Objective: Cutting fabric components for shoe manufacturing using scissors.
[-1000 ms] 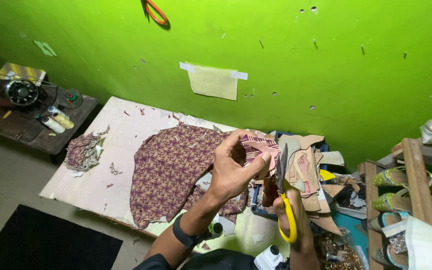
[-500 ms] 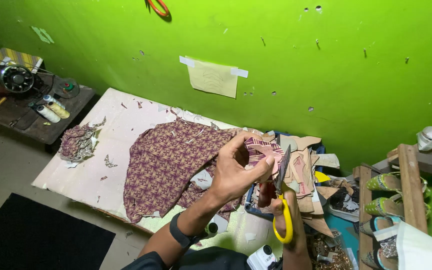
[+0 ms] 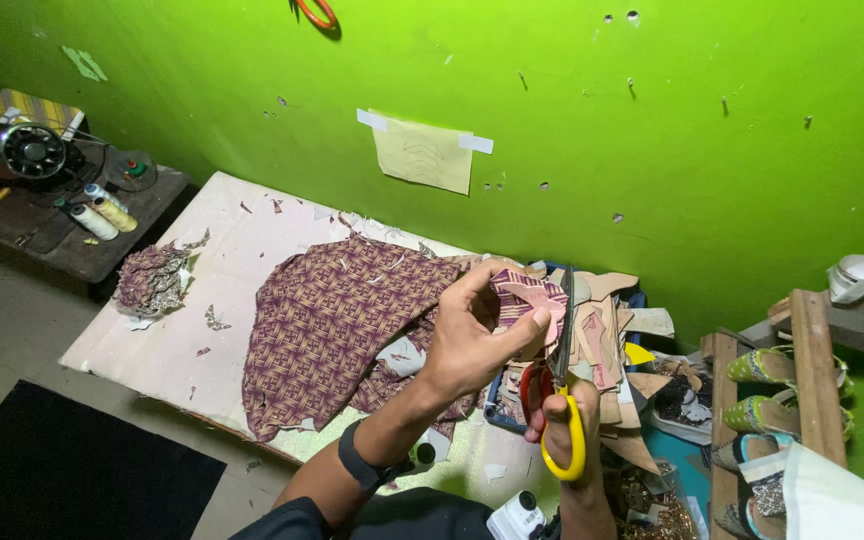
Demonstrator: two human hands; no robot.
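Head view: the left hand (image 3: 472,340) pinches a small patterned fabric piece (image 3: 524,300) above the right edge of the work board (image 3: 167,340). The right hand (image 3: 564,420) grips yellow-handled scissors (image 3: 560,395), blades pointing up just right of the piece, their long axis near upright beside it.

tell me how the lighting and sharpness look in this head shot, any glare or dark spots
Head view: bright, even light on the green wall, no strong glare; the left hand, the right hand and the yellow-handled scissors are fairly sharp; the patterned fabric reads clearly; the left edge by the sewing machine and the black mat falls dim.
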